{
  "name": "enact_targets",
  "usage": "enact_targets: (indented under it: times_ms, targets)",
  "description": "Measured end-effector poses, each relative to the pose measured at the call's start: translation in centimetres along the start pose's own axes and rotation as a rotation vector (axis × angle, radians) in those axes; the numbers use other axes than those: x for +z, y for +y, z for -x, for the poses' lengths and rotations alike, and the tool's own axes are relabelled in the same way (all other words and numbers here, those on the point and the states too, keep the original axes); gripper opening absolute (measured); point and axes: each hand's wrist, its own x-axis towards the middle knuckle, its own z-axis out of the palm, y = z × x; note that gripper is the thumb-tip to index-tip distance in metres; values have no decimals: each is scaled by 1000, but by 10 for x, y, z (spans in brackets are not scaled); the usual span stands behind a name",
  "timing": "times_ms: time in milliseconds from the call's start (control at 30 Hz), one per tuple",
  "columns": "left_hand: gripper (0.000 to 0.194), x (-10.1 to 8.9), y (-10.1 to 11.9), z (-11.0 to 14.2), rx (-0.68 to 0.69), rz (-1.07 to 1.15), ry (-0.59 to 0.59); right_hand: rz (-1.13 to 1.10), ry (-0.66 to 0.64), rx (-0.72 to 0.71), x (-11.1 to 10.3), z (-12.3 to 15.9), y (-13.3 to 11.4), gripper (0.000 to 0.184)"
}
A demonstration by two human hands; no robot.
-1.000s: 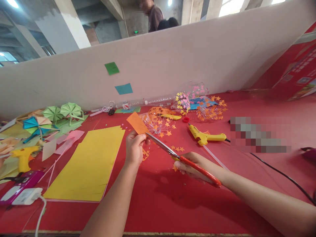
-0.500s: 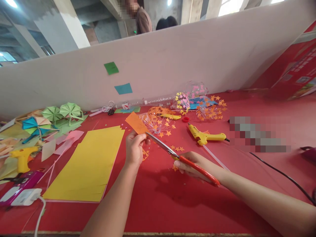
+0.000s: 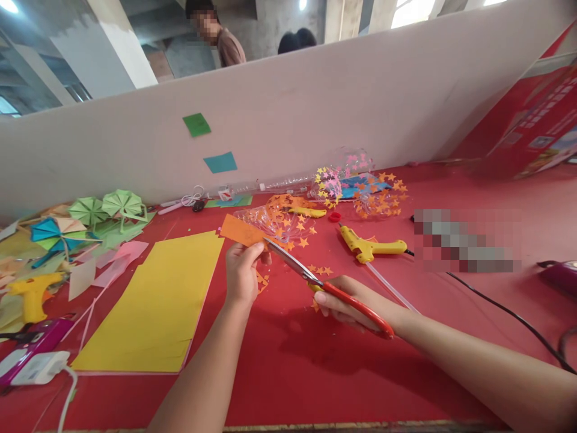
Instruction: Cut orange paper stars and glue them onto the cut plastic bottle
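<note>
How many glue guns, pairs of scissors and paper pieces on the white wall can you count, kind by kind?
Glue guns: 2
Pairs of scissors: 1
Paper pieces on the wall: 2
Total: 5

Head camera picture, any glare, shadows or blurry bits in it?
Head view: glare from the window up top; a soft shadow on the red table below the right hand; pixel blocks hiding something right of the yellow glue gun; printing on the red box too soft to read.
</note>
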Motion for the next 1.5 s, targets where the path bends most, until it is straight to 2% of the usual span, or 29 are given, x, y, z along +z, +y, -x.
enact_targets:
  times_ms: [367, 567, 767, 1000, 1500]
  targets:
    - [21, 0, -6, 3, 45, -99, -55, -36, 12, -54, 7, 2, 2, 54]
    - [19, 2, -10, 6, 56, -92, -49, -38, 10, -80, 8, 4, -2, 55]
    - [19, 2, -12, 8, 32, -82, -37, -36, 18, -59, 9, 5, -2, 54]
    - [20, 4, -13, 10, -3, -87, -24, -118, 44, 34, 14, 1, 2, 66]
    - [18, 2, -13, 8, -18, -45, -22, -39, 104, 90, 15, 2, -8, 71]
